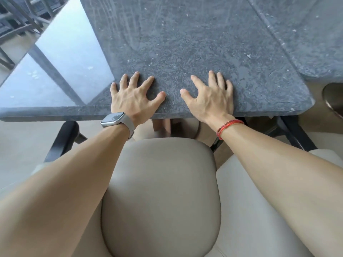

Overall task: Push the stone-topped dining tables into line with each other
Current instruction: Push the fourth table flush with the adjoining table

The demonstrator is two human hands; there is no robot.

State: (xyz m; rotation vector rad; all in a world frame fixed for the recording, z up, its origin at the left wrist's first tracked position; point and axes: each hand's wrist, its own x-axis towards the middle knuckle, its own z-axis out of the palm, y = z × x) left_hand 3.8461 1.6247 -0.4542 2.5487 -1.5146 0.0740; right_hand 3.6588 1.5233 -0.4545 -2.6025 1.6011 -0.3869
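Note:
A dark grey stone-topped table [185, 43] fills the upper middle of the head view, its near edge right in front of me. My left hand [132, 98] lies flat on the top near that edge, fingers spread, with a watch on the wrist. My right hand [211, 97] rests flat beside it, fingers apart, a red bracelet on the wrist. Neither hand holds anything. A second stone-topped table [311, 38] stands at the upper right, its long edge close against the first, its near end set further back. Bright window reflection covers the first table's left part.
A beige cushioned chair seat [159, 191] sits directly below my arms, tucked against the table's near edge. Another beige cushion [246, 210] lies to its right. Black table legs [61, 140] stand underneath. A round dark stool [334, 99] is at the right edge. Dark chairs [20, 21] stand far left.

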